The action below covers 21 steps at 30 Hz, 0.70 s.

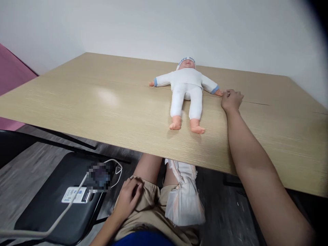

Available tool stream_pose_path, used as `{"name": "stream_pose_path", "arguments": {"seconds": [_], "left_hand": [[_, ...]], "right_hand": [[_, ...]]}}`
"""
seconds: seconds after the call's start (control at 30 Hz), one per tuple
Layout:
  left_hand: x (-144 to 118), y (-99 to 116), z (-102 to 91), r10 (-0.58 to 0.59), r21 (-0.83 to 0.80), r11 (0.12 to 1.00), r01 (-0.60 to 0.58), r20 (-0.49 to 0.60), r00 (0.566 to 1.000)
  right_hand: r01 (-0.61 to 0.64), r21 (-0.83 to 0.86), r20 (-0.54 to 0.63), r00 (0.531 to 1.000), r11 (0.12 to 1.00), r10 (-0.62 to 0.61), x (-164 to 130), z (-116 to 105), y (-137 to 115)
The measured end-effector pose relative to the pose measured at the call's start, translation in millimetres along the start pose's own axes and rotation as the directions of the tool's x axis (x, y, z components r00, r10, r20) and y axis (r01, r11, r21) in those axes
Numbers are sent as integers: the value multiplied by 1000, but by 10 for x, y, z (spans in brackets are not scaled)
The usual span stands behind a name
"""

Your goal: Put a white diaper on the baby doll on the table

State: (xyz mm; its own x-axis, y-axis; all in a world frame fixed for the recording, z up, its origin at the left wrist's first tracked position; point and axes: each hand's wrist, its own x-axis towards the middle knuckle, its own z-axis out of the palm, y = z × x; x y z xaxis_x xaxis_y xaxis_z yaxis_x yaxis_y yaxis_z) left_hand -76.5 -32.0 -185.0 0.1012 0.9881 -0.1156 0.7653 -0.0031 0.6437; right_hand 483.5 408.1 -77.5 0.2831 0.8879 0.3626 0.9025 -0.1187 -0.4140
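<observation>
On the black chair seat (51, 208) at far left lies a white cable (64, 212). The left hand (128, 198) rests open on the thigh, holding nothing, beside a white folded diaper (183, 201). The white-suited plastic baby doll (187, 92) lies face-up on the light wooden table (102, 102); the right hand (231, 99), loosely curled, touches its wrist.

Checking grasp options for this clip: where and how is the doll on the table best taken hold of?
Probably around the torso of the doll, from above. It lies flat on its back on the table, arms spread, so the trunk is the bulkiest, most central part. The right hand sits at its wrist; a limb grip would let it dangle.
</observation>
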Motion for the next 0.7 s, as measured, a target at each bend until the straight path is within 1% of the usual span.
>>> {"name": "stream_pose_path", "arguments": {"seconds": [0.03, 0.1, 0.13, 0.2, 0.27, 0.3, 0.37, 0.43, 0.5, 0.53, 0.57, 0.6, 0.67, 0.7], "left_hand": [[116, 40, 26, 0, 12, 1000, 1, -14, 1000], [345, 124, 57, 5, 50, 999, -2, -50, 999], [453, 167, 63, 13, 73, 997, -8, -65, 998], [647, 252, 60, 42, 111, 993, -33, -76, 996], [799, 318, 43, 73, 129, 990, -65, -60, 995], [854, 340, 33, 85, 132, 988, -78, -51, 995], [915, 356, 13, 107, 136, 986, -101, -40, 993], [906, 342, 2, 131, 138, 983, -125, -34, 991], [833, 325, 5, 147, 129, 981, -142, -31, 989], [778, 327, 13, 150, 115, 983, -146, -27, 988], [714, 340, 26, 150, 88, 985, -148, -19, 989], [645, 369, 44, 149, 45, 988, -149, -3, 989], [505, 473, 96, 146, -73, 987, -142, 52, 988], [442, 543, 130, 142, -135, 982, -129, 92, 986]], "right_hand": [[-64, 42, -35, 997, 997, 65, -60, -28, -49], [-201, 104, -84, 974, 974, 210, -204, -97, -171], [-230, 106, -100, 965, 967, 241, -283, -136, -238], [-238, 100, -147, 957, 966, 251, -456, -223, -377], [-208, 134, -216, 948, 969, 234, -660, -337, -524], [-187, 179, -252, 940, 966, 229, -786, -411, -603], [-133, 301, -286, 932, 944, 222, -1111, -597, -769], [-14, 422, -333, 927, 907, 169, -1566, -814, -923], [87, 509, -353, 928, 856, 116, -2157, -1014, -1016], [122, 527, -409, 904, 841, 125, -2491, -1088, -1026], [161, 514, -439, 893, 842, 98, -2837, -1137, -1008], [217, 481, -451, 892, 849, 27, -3184, -1157, -964], [366, 370, -485, 860, 854, -158, -3842, -1109, -820], [396, 364, -433, 873, 843, -223, -4134, -1046, -735]]}}
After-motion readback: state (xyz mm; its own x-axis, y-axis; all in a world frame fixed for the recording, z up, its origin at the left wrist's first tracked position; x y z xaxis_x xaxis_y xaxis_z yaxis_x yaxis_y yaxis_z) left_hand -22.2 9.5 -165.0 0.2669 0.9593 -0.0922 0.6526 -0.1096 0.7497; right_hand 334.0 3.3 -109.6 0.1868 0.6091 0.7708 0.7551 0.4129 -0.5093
